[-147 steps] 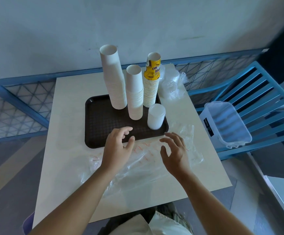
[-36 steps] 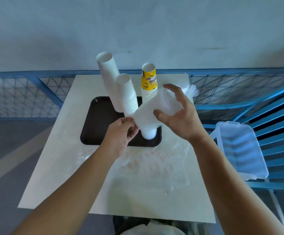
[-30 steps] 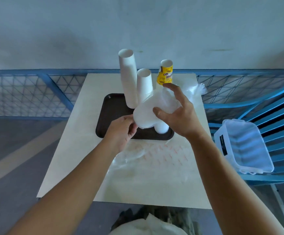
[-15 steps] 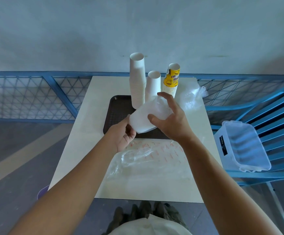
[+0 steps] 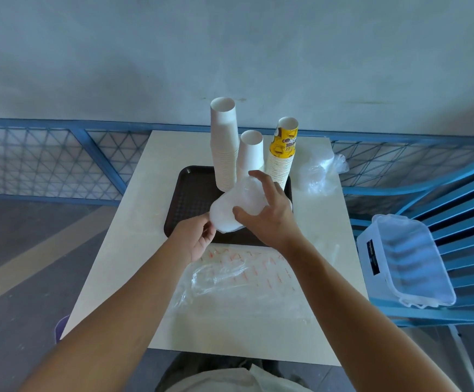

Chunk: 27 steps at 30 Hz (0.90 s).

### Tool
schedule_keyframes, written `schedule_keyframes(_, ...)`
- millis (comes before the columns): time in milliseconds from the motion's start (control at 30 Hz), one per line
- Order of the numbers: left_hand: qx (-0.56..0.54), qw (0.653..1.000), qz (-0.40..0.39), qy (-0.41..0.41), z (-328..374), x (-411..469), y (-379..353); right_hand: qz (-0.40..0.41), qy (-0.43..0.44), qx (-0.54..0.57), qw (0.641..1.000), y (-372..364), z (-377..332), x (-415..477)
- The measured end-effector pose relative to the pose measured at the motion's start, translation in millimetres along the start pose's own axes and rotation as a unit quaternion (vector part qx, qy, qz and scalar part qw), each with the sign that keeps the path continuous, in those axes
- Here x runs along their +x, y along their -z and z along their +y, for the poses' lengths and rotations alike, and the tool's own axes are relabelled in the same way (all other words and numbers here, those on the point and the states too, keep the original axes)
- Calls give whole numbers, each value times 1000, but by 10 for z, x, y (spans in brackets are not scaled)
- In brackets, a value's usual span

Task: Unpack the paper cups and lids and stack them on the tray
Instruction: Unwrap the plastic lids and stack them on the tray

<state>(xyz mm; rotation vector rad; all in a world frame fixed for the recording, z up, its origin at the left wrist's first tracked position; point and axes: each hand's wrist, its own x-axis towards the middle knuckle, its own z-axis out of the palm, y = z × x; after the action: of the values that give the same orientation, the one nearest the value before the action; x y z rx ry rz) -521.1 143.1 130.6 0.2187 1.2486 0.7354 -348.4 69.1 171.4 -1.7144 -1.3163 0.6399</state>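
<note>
A dark brown tray (image 5: 193,193) lies on the white table (image 5: 134,222). On its far side stand a tall stack of white cups (image 5: 224,145), a shorter white stack (image 5: 250,152) and a yellow-topped stack (image 5: 282,154). My right hand (image 5: 269,216) grips a tilted sleeve of white lids in clear wrap (image 5: 236,206) above the tray. My left hand (image 5: 197,236) pinches the sleeve's lower end. The lid stack that stood on the tray is hidden behind my right hand.
An empty clear plastic bag with red print (image 5: 238,278) lies flat on the near half of the table. Another crumpled clear bag (image 5: 319,172) sits at the far right. A clear plastic bin (image 5: 408,258) rests on a blue slatted chair (image 5: 462,199) to the right. Blue railing (image 5: 60,159) runs behind.
Both hands left the flat bag and took up the wrapped lid sleeve. Over the last second the sleeve has been held tilted above the tray, my left hand at its lower end.
</note>
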Motion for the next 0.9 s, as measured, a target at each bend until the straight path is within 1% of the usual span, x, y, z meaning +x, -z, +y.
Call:
schedule_keyframes(100, 8, 999, 38, -1, 14, 163, 24, -18, 4, -13, 1000, -186, 45, 72)
schedule_keyframes(200, 23, 998, 54, 3, 49, 328, 68, -30, -11, -20, 999, -359, 111, 150)
schedule_keyframes(300, 58, 997, 54, 17, 119, 541, 154, -28, -27, -7, 999, -499, 177, 215)
schedule_keyframes(500, 131, 988, 73, 29, 252, 966, 280, -21, -51, -18, 998, -792, 281, 353)
schedule_keyframes(600, 151, 984, 87, 38, 333, 1152, 283, -18, -55, -35, 998, -936, 300, 438)
schedule_keyframes(767, 148, 985, 71, 49, 471, 1346, 366, -36, -66, -35, 997, -1123, 403, 495)
schedule_keyframes(833, 165, 984, 66, 4, 583, 1403, 432, -41, -71, -49, 995, -1191, 489, 488)
schedule_keyframes(900, 253, 963, 43, -81, 717, 1455, 478, -49, -87, -69, 993, -1271, 586, 475)
